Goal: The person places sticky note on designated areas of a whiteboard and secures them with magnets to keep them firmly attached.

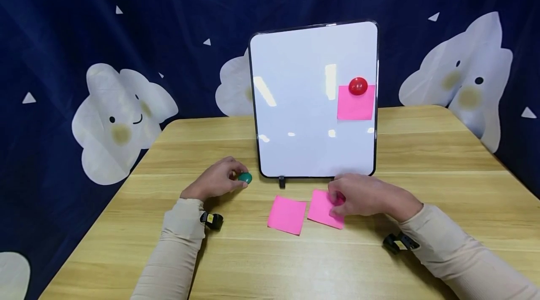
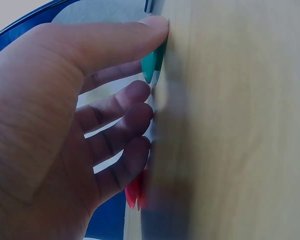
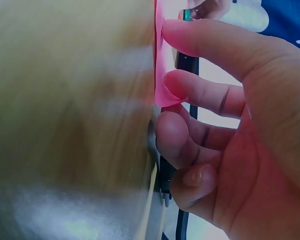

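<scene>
My left hand (image 1: 219,179) pinches a round green magnet (image 1: 245,177) at the table surface, left of the whiteboard. In the left wrist view the thumb lies over the green magnet (image 2: 149,66), with the other fingers bent beside it. My right hand (image 1: 367,195) is at the right edge of a pink sticky note (image 1: 321,207). Its thumb and index finger pinch the paper, and in the right wrist view the sticky note (image 3: 165,90) curls up at a corner by the index fingertip. Another pink sticky note (image 1: 287,214) lies flat to the left.
A black-framed whiteboard (image 1: 295,103) stands upright at the table's back. A round red magnet (image 1: 358,86) holds a pink note (image 1: 354,108) on its right side. A red shiny thing (image 2: 132,194) shows beyond the left fingers. Behind the wooden table (image 1: 244,267) hangs a dark blue curtain (image 1: 168,0).
</scene>
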`<state>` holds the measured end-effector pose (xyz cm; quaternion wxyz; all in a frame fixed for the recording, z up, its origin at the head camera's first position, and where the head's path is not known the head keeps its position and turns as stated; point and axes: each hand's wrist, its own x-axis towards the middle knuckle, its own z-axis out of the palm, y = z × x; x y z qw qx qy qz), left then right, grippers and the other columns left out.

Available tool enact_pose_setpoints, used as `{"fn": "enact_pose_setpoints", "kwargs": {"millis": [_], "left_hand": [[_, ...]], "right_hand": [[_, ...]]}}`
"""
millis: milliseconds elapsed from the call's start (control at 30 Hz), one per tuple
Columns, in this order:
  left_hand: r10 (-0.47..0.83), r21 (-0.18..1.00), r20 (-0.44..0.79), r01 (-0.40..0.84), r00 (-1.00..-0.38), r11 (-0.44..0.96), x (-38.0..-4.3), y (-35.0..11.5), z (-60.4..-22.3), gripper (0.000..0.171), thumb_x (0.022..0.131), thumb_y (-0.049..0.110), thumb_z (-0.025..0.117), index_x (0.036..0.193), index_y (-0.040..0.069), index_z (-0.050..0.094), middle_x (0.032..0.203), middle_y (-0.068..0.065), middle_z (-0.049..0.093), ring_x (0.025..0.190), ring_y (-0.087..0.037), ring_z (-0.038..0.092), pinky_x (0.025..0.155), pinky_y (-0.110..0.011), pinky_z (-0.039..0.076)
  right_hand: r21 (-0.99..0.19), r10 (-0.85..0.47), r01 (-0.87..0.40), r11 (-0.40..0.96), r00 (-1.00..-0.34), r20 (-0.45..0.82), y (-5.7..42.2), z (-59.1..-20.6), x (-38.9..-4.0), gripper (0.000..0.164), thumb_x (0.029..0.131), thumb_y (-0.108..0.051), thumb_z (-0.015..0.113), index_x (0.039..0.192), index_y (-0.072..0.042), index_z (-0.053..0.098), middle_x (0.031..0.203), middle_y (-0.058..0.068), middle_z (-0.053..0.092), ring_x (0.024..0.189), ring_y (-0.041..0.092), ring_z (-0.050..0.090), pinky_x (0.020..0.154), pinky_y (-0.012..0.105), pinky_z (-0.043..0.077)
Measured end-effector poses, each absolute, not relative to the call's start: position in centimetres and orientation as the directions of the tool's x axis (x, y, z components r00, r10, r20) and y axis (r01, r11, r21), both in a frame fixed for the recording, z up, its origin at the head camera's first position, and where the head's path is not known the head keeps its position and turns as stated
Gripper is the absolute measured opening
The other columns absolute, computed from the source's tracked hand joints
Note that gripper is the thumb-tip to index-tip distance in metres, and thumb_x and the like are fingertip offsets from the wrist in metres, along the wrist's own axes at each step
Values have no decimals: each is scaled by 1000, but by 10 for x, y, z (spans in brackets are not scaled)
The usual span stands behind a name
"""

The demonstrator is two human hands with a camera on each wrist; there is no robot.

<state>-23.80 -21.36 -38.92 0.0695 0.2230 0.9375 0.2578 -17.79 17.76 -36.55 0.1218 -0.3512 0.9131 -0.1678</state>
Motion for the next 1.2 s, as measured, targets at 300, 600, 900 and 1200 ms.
{"fn": "enact_pose_setpoints", "kwargs": {"millis": [300,600,900,1200], "left_hand": [[464,525,-7,392,-886,756,-238,-214,-390,27,88,25,79,111,13,72,101,-1,58,88,-16,55,78,-35,49],[463,527,1,394,-886,753,-238,-215,-391,27,87,25,80,110,13,72,102,-1,59,89,-16,56,78,-35,49],[465,526,17,404,-885,748,-240,-216,-392,26,86,26,81,107,13,72,100,0,59,88,-16,56,79,-35,50],[453,533,20,393,-891,750,-242,-216,-394,25,85,24,81,106,13,72,98,2,60,87,-16,57,78,-34,50]], "right_hand": [[-423,-668,-563,710,-728,-151,177,-367,-179,28,84,-39,81,74,-26,58,68,-13,52,66,7,47,61,26,41],[-486,-697,-577,656,-711,-97,181,-368,-183,19,86,-21,79,78,-22,63,73,-11,54,69,7,49,63,26,44],[-512,-740,-648,564,-672,35,182,-367,-184,24,83,7,67,83,-17,66,74,-11,53,72,8,49,64,26,45],[-512,-683,-613,601,-727,68,182,-365,-185,25,85,7,65,87,-18,68,77,-10,52,78,13,51,69,28,45]]}}
